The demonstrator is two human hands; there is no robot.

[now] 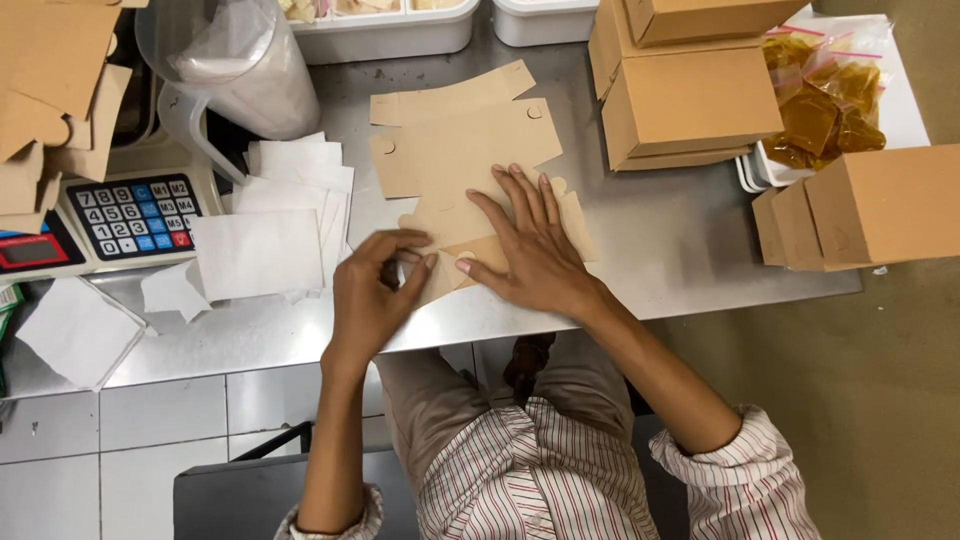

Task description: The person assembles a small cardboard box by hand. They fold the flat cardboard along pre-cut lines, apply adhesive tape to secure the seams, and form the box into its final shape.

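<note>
Just one view here: a head-worn cam looking pretty much straight down, close over the shiny steel worktable, front edge nearest. Lap and grey tiled floor show below; the far side's cropped, I think.

Steel table carries cardboard blanks, paper sheets, boxes.

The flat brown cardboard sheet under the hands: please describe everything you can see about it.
The cardboard sheet is plain brown card, die-cut with tabs, notches and small round cuts. It lies flat and unfolded on the steel table, on top of at least one similar sheet. The right hand presses flat on its near part, fingers spread. The left hand pinches a flap at its near left edge.
</note>
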